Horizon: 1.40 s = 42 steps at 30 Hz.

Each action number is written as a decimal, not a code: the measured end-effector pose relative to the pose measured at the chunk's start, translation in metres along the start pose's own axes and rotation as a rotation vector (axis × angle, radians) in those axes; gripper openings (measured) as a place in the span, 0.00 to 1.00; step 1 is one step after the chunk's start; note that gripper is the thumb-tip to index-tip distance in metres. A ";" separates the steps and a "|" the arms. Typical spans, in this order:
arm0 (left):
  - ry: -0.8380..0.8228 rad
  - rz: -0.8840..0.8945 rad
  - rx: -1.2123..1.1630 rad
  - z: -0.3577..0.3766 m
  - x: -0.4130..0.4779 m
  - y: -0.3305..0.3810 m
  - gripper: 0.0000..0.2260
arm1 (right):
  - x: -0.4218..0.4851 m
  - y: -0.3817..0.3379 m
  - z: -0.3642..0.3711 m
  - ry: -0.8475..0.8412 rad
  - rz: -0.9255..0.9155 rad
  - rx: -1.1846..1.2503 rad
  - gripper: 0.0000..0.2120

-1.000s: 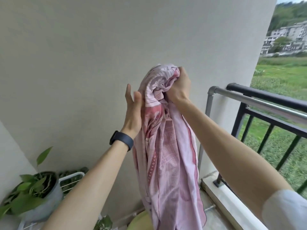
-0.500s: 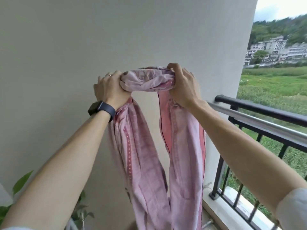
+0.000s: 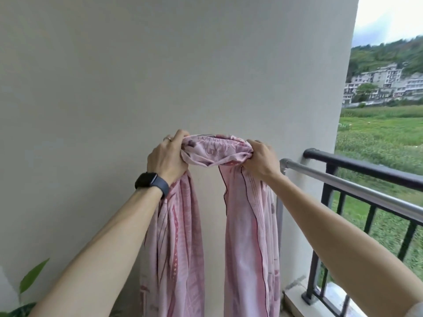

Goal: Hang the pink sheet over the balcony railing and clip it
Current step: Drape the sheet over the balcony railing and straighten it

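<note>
Pink sheet (image 3: pixel 216 152): you hold it bunched into a roll between your hands, left hand (image 3: pixel 166 160) and right hand (image 3: pixel 263 161) each clenched round one end, two tails hanging below. Probable reason: gathered cloth stays controllable. Balcony railing (image 3: pixel 366 171) sits just right of your right hand; nothing draped yet, no clip visible.

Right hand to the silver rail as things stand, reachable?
Probably yes: the right hand is beside the wall end of the silver rail, nothing between them. It grips the pink sheet, so cloth comes along.
</note>
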<state>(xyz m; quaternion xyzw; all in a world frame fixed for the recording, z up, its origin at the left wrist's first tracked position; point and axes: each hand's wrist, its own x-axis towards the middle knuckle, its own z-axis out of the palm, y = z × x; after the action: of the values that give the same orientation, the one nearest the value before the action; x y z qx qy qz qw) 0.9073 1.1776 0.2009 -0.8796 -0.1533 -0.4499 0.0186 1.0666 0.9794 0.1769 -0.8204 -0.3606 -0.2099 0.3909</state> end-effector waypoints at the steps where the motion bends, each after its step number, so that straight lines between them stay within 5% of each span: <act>1: 0.007 -0.013 -0.024 -0.001 0.003 0.000 0.18 | 0.007 -0.001 0.000 0.033 -0.003 0.015 0.02; 3: -0.010 -0.038 -0.051 -0.004 0.008 -0.001 0.19 | 0.019 -0.003 0.000 0.095 -0.031 -0.023 0.03; 6: -0.071 -0.053 0.009 -0.006 0.019 -0.006 0.18 | 0.042 -0.005 0.001 0.144 -0.076 -0.397 0.09; 9: -0.071 -0.012 0.147 -0.003 0.034 -0.003 0.17 | 0.069 -0.007 0.005 0.056 -0.039 -0.570 0.10; 18: -0.007 0.074 0.489 0.027 0.109 0.047 0.21 | 0.174 0.039 -0.001 0.036 -0.014 -0.220 0.12; 25: 0.042 0.106 0.478 0.059 0.148 0.115 0.22 | 0.204 0.100 -0.039 0.128 -0.049 0.001 0.20; 33: -0.083 0.161 0.283 0.096 0.118 0.203 0.23 | 0.149 0.182 -0.111 0.078 -0.010 -0.136 0.20; 42: -0.121 0.295 0.058 0.057 0.063 0.276 0.21 | 0.037 0.194 -0.192 0.007 0.214 -0.331 0.24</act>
<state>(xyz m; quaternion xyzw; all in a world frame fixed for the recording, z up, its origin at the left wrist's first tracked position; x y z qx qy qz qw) 1.0658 0.9405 0.2458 -0.9171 -0.0364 -0.3840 0.1004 1.2248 0.7587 0.2215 -0.9065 -0.2305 -0.2263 0.2718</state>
